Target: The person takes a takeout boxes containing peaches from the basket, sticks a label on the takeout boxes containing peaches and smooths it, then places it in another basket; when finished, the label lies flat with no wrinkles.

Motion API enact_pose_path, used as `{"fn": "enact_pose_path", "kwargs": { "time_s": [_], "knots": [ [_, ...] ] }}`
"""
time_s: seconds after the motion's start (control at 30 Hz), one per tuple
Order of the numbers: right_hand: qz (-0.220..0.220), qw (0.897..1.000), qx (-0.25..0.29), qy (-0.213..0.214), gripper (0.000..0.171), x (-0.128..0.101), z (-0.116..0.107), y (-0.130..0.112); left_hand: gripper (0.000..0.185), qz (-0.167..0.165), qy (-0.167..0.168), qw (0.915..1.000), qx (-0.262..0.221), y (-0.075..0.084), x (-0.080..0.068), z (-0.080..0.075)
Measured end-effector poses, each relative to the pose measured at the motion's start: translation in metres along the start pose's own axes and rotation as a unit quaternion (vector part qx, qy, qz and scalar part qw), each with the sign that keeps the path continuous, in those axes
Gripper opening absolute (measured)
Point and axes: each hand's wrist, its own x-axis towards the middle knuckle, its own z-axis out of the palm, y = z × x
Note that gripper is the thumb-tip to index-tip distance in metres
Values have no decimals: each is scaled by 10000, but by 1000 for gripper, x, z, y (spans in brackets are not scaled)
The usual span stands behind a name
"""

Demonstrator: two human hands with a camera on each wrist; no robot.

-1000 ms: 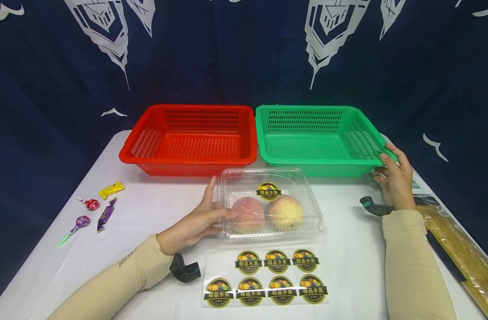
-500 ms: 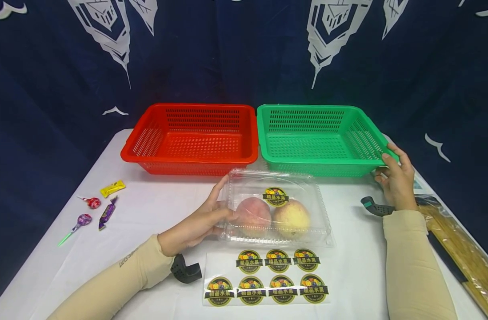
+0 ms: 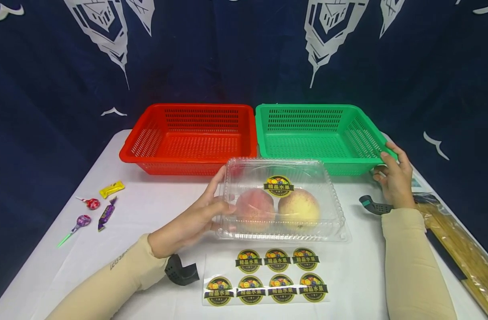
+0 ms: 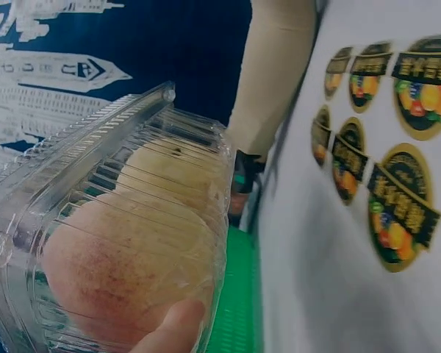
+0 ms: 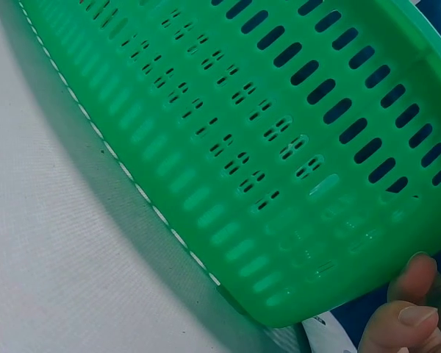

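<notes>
The left hand (image 3: 192,222) grasps the left end of the clear box (image 3: 284,200), thumb on the side wall and fingers under and behind it. The box is closed, with one round sticker (image 3: 278,185) on its lid, and it holds two peaches (image 3: 255,205) side by side. It looks raised and tilted a little, its left end above the table (image 3: 156,209), just in front of the two baskets and above the sticker sheet (image 3: 268,275). The grip at one end probably leaves the lid and the sticker free to view. In the left wrist view a fingertip (image 4: 173,331) presses the box wall right beside the nearer peach.

The right hand (image 3: 394,178) holds the right front corner of the green basket (image 3: 320,133), the fingers curled over the rim and the thumb below it; this seems to keep the light basket steady in its place. The red basket (image 3: 192,133) stands just beside the green one, and both show nothing inside.

Some candies (image 3: 96,206) lie well apart at the left of the table. At the right edge lies a long wrapped bundle (image 3: 460,249), near the right sleeve
</notes>
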Motion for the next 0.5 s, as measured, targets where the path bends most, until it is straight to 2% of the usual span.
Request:
{"fn": "enact_pose_path", "kwargs": {
  "time_s": [0.23,0.5],
  "knots": [
    [-21,10000,20,-7,42,0,1,2,105,191,-95,9994,271,25,0,2],
    [-49,9999,-113,103,41,1,1,3,101,204,-70,9993,311,50,13,8]
  ]
}}
